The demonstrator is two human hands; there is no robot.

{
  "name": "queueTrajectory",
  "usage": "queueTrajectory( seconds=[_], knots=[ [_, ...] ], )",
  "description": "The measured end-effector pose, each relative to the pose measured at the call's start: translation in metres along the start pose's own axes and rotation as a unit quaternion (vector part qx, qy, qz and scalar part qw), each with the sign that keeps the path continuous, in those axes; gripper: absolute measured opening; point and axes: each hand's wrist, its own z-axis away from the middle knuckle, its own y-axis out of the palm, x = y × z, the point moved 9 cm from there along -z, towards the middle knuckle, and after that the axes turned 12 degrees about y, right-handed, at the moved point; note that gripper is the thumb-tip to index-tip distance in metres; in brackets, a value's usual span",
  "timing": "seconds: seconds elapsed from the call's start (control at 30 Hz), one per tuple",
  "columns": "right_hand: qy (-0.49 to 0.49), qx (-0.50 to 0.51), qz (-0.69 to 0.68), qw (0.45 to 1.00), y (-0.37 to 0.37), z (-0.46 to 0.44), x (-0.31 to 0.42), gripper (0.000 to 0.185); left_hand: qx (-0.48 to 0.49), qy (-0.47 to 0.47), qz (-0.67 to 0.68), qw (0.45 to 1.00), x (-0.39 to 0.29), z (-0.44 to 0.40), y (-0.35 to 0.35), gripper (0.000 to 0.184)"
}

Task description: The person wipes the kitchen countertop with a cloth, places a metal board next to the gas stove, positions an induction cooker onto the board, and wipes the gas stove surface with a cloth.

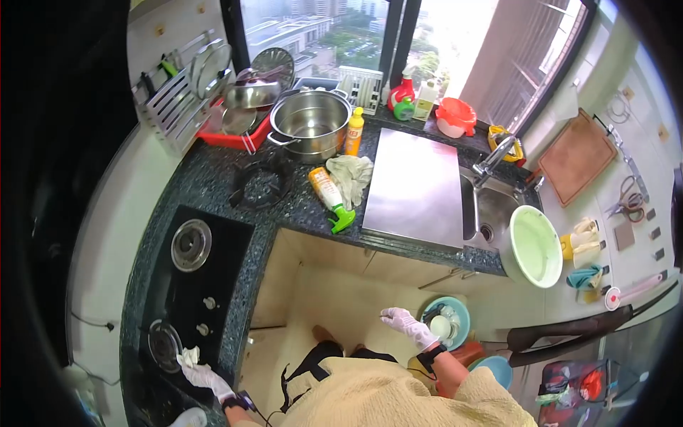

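Near the stove (231, 242), spray bottle (327, 191)

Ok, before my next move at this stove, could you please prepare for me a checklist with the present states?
1. Left hand gloved: ok.
2. Right hand gloved, holding nothing: ok.
3. Knobs turned off: cannot tell, no readable markings.
4. Far burner free of cookware: ok.
5. Spray bottle upright: not ok, it lies on the counter.
6. Steel pot off the stove: ok, it stands apart.
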Motion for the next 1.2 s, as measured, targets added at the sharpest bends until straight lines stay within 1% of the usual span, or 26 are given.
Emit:
queueTrajectory(
  seconds=[0.07, 0.1, 0.13, 0.2, 0.23, 0.27, 0.33, 0.37, 0.43, 0.53, 0.57, 0.63, 0.67, 0.7, 0.73, 0.77, 0.8, 0.87, 0.9, 0.93, 1.0, 1.03, 1.1, 1.13, 1.17, 1.2],
  knots=[
    [-0.001, 0.001, -0.002, 1.000, 0.000, -0.002, 0.013, 0.038, 0.005, -0.011, 0.099, 0.995, -0.093, 0.011, -0.005, 0.025],
    [-0.001, 0.001, -0.002, 1.000, -0.001, -0.002, 0.020, 0.038, -0.002, 0.028, 0.115, 0.993, -0.096, 0.004, 0.001, 0.021],
    [-0.008, 0.007, -0.006, 1.000, 0.000, -0.002, 0.028, 0.038, 0.039, 0.025, 0.168, 0.985, -0.097, 0.002, 0.018, 0.024],
    [-0.023, 0.018, -0.013, 0.999, -0.002, -0.002, 0.049, 0.038, 0.119, 0.017, 0.273, 0.954, -0.131, 0.005, 0.048, 0.029],
    [-0.041, 0.005, -0.018, 0.999, -0.005, -0.001, 0.061, 0.037, 0.163, 0.141, 0.287, 0.933, -0.147, 0.006, 0.068, 0.032],
    [-0.059, -0.006, -0.022, 0.998, -0.009, 0.003, 0.074, 0.037, 0.160, 0.097, 0.350, 0.918, -0.190, 0.016, 0.082, 0.030],
    [-0.085, -0.023, -0.051, 0.995, -0.027, 0.016, 0.096, 0.036, 0.275, -0.041, 0.429, 0.859, -0.265, 0.042, 0.126, 0.026],
    [-0.092, -0.029, -0.077, 0.992, -0.039, 0.023, 0.107, 0.035, 0.332, -0.062, 0.449, 0.827, -0.292, 0.061, 0.150, 0.027],
    [-0.105, -0.053, -0.112, 0.987, -0.063, 0.029, 0.115, 0.034, 0.455, -0.079, 0.475, 0.749, -0.340, 0.114, 0.197, 0.030],
    [-0.088, -0.138, -0.128, 0.978, -0.109, 0.028, 0.099, 0.032, 0.596, -0.086, 0.465, 0.648, -0.382, 0.203, 0.255, 0.034],
    [-0.065, -0.167, -0.141, 0.974, -0.128, 0.034, 0.092, 0.029, 0.632, -0.083, 0.453, 0.624, -0.388, 0.230, 0.270, 0.036],
    [-0.054, -0.235, -0.148, 0.959, -0.172, 0.043, 0.076, 0.030, 0.684, -0.067, 0.425, 0.590, -0.398, 0.275, 0.292, 0.040],
    [-0.030, -0.283, -0.181, 0.941, -0.192, 0.049, 0.059, 0.029, 0.702, -0.048, 0.406, 0.583, -0.402, 0.292, 0.299, 0.041],
    [-0.022, -0.277, -0.271, 0.922, -0.207, 0.036, 0.038, 0.028, 0.714, -0.028, 0.390, 0.581, -0.414, 0.304, 0.304, 0.043],
    [-0.012, -0.311, -0.294, 0.904, -0.226, 0.041, 0.013, 0.026, 0.746, -0.017, 0.347, 0.569, -0.421, 0.319, 0.309, 0.046],
    [-0.006, -0.357, -0.266, 0.896, -0.245, 0.034, -0.014, 0.025, 0.726, 0.049, 0.338, 0.597, -0.431, 0.327, 0.314, 0.043],
    [-0.011, -0.354, -0.325, 0.877, -0.258, 0.017, -0.053, 0.025, 0.703, 0.116, 0.325, 0.622, -0.441, 0.333, 0.320, 0.040],
    [-0.003, -0.372, -0.354, 0.858, -0.289, 0.002, -0.103, 0.026, 0.703, 0.266, 0.150, 0.642, -0.460, 0.341, 0.327, 0.037],
    [-0.001, -0.375, -0.375, 0.847, -0.303, -0.003, -0.119, 0.027, 0.693, 0.334, 0.056, 0.637, -0.472, 0.342, 0.331, 0.036],
    [0.001, -0.379, -0.397, 0.836, -0.317, -0.007, -0.131, 0.028, 0.699, 0.288, 0.019, 0.654, -0.481, 0.335, 0.334, 0.036],
    [-0.005, -0.376, -0.398, 0.837, -0.337, -0.018, -0.144, 0.031, 0.707, 0.194, -0.053, 0.679, -0.491, 0.321, 0.335, 0.035],
    [-0.018, -0.376, -0.384, 0.843, -0.343, -0.031, -0.159, 0.030, 0.667, 0.226, -0.092, 0.704, -0.479, 0.315, 0.353, 0.042],
    [-0.015, -0.350, -0.394, 0.850, -0.351, -0.042, -0.155, 0.029, 0.598, 0.298, -0.158, 0.727, -0.488, 0.301, 0.369, 0.048],
    [-0.014, -0.338, -0.397, 0.853, -0.356, -0.045, -0.150, 0.029, 0.561, 0.332, -0.188, 0.734, -0.495, 0.297, 0.379, 0.051],
    [-0.016, -0.319, -0.391, 0.863, -0.360, -0.046, -0.137, 0.028, 0.547, 0.346, -0.216, 0.731, -0.491, 0.300, 0.396, 0.055],
    [-0.026, -0.319, -0.396, 0.861, -0.361, -0.051, -0.133, 0.026, 0.554, 0.348, -0.224, 0.723, -0.486, 0.303, 0.413, 0.053]
  ],
)
